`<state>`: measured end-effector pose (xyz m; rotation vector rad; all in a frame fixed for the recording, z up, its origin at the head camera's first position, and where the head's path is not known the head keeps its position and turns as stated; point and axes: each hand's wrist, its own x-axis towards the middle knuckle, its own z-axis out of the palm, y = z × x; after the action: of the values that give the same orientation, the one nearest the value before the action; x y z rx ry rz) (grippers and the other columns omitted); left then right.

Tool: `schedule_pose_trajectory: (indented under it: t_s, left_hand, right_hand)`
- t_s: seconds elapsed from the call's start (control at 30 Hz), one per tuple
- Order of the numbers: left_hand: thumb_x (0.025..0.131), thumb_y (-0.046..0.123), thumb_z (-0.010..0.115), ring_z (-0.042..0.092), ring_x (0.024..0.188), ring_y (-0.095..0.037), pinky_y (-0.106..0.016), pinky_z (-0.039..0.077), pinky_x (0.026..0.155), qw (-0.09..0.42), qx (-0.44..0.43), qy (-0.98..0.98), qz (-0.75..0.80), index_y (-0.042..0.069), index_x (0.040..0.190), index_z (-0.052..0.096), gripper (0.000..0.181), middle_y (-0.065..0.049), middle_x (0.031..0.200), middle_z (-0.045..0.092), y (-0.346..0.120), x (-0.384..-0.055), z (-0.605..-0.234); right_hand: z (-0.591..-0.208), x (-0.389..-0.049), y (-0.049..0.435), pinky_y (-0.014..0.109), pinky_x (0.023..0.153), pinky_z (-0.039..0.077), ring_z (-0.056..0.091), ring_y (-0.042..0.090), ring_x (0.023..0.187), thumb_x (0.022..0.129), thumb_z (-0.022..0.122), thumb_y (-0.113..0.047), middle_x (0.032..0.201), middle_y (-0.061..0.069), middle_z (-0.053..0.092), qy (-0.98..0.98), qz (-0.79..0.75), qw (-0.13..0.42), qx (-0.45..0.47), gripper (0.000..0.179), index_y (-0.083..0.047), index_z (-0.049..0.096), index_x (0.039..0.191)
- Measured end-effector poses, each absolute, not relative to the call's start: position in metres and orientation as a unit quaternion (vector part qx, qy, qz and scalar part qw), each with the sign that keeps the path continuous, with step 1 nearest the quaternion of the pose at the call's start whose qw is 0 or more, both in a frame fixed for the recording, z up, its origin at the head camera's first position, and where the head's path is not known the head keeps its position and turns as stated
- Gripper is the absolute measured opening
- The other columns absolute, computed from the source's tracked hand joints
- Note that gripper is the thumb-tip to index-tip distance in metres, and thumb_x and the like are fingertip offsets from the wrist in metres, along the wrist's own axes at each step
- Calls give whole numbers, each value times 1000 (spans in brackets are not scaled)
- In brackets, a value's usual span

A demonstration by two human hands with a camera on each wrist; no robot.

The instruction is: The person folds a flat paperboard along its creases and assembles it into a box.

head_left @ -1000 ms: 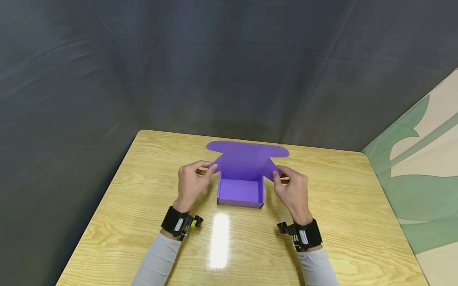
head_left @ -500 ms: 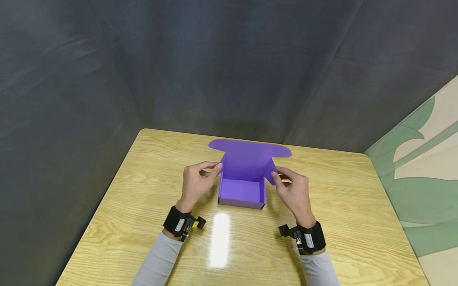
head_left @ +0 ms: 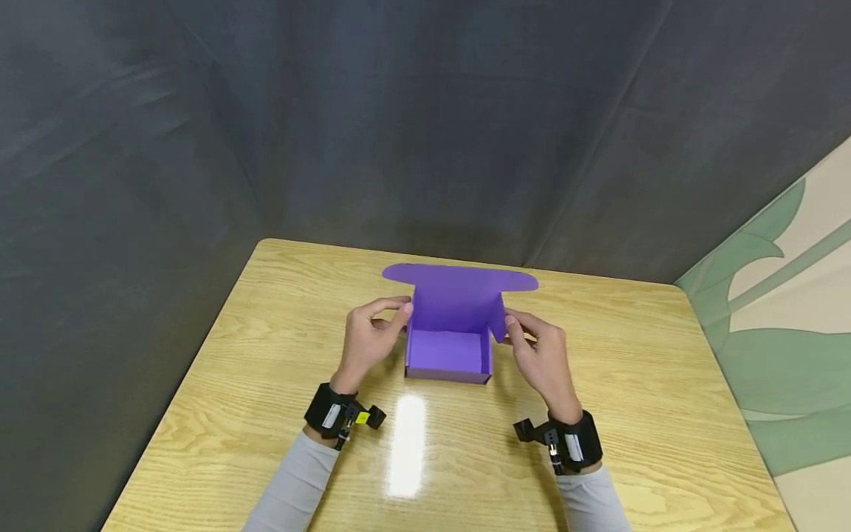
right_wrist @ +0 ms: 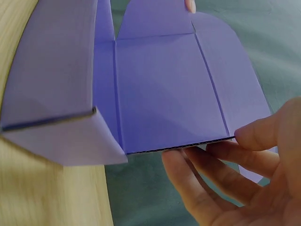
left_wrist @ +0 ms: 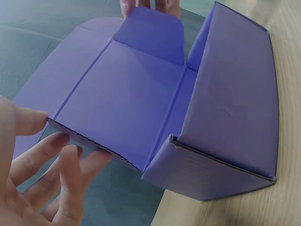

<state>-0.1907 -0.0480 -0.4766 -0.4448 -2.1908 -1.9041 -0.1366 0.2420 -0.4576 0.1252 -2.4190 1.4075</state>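
Observation:
A purple cardboard mailer box (head_left: 444,353) sits on the table, its lid (head_left: 456,304) raised at the back with a rounded front flap along the top. My left hand (head_left: 371,336) pinches the lid's left side flap (right_wrist: 155,18) between thumb and fingers. On the other side, my right hand (head_left: 541,358) pinches the right side flap (left_wrist: 151,34). Both side flaps point forward from the lid, above the box's side walls. The left wrist view shows the left flap nearly edge-on, fingers against its outer face. The box's inside floor shows bare in the head view.
The wooden table (head_left: 279,332) extends around the box. A dark curtain (head_left: 425,133) hangs behind and to the left; a green-and-cream patterned cloth (head_left: 791,362) stands along the right. Each wrist wears a black strap (head_left: 577,440) with a small camera.
Both hands have moved inward, folding the lid's side flaps from splayed outward to pointing more nearly straight forward. The box stays in place and the lid remains raised.

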Motion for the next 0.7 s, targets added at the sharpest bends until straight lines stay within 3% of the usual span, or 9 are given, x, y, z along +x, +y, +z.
schedule_pose_trajectory:
  t_s: [0.17, 0.33, 0.47, 0.6, 0.7]
  left_hand:
    - [102, 21, 74, 76, 65, -36, -22, 48, 44, 50, -148, -733, -662, 5, 114, 79, 20, -10, 134, 75, -49, -189, -478]
    - [105, 18, 70, 77, 79, -44, -21, 52, 53, 26, -169, -736, -655, 7, 139, 70, 36, -13, 143, 70, -50, -190, -481]
    - [105, 16, 69, 75, 81, -52, -21, 51, 53, 20, -191, -742, -642, 5, 145, 65, 42, -17, 146, 67, -52, -190, -482]
    - [105, 16, 69, 76, 75, -45, -21, 47, 50, 13, -200, -752, -628, 6, 145, 66, 41, -16, 146, 67, -56, -190, -482]
    - [105, 16, 69, 72, 61, -28, -21, 43, 50, 14, -206, -761, -615, 7, 144, 67, 40, -17, 143, 69, -58, -191, -481]
  right_hand:
    - [-459, -138, 242, 41, 78, 66, 77, 40, 104, 109, 61, -13, 130, 22, 74, -825, 549, 129, 33, 31, -2, 72, 136]
    - [-460, -139, 242, 34, 77, 66, 74, 45, 110, 109, 59, -11, 146, 25, 64, -810, 578, 91, 40, 41, -2, 61, 149]
    - [-461, -139, 242, 28, 78, 65, 72, 46, 112, 110, 58, -11, 151, 26, 60, -808, 582, 77, 50, 44, -3, 56, 153]
    - [-461, -140, 242, 34, 79, 66, 72, 47, 108, 109, 59, -9, 152, 25, 59, -807, 584, 72, 53, 45, -2, 56, 153]
    - [-461, -141, 242, 45, 81, 66, 72, 46, 106, 107, 61, -6, 151, 26, 59, -802, 591, 70, 53, 45, 1, 56, 152]
